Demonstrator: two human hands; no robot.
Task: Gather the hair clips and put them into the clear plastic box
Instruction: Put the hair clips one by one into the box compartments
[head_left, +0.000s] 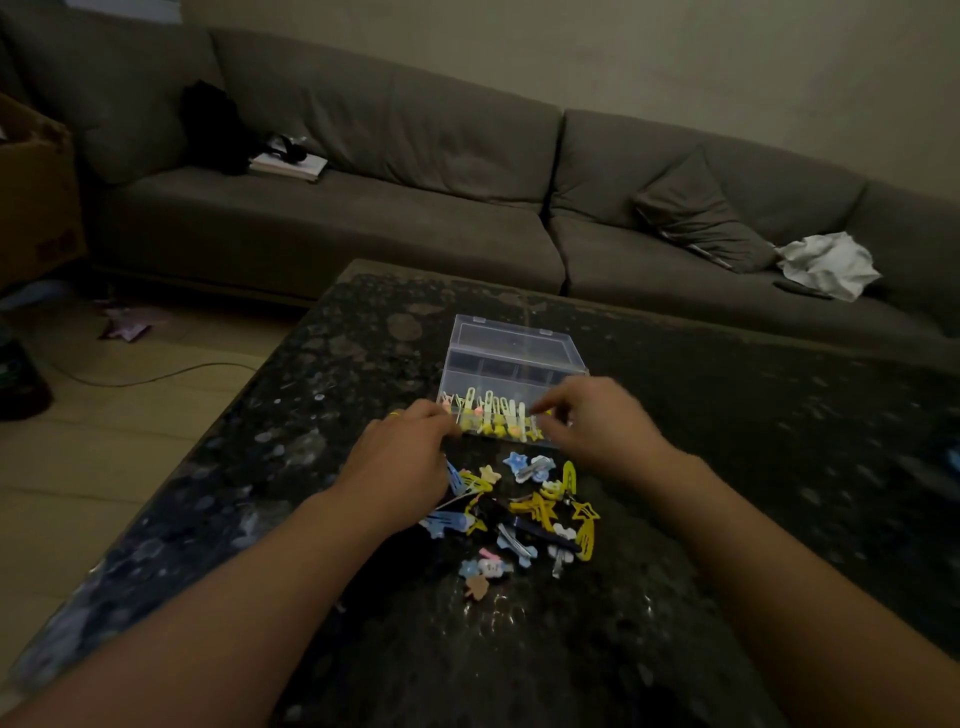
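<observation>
- Head view: your box (511, 358) already holds a row of clips (493, 415) along its near side.
- A loose pile (524, 512) remains on the surface (727, 415).
- Left hand (402, 457) and right hand (597, 421) curl their fingers at that row; what they pinch, I cannot tell.

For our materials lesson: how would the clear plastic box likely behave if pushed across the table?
The clear plastic box looks thin-walled and nearly empty, so probably light and stiff. On the polished stone table it would likely slide, not tip, being low and wide.

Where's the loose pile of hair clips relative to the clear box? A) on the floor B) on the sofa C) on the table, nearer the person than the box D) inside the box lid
C: the loose clips lie on the dark table, on the near side of the clear plastic box.
</observation>
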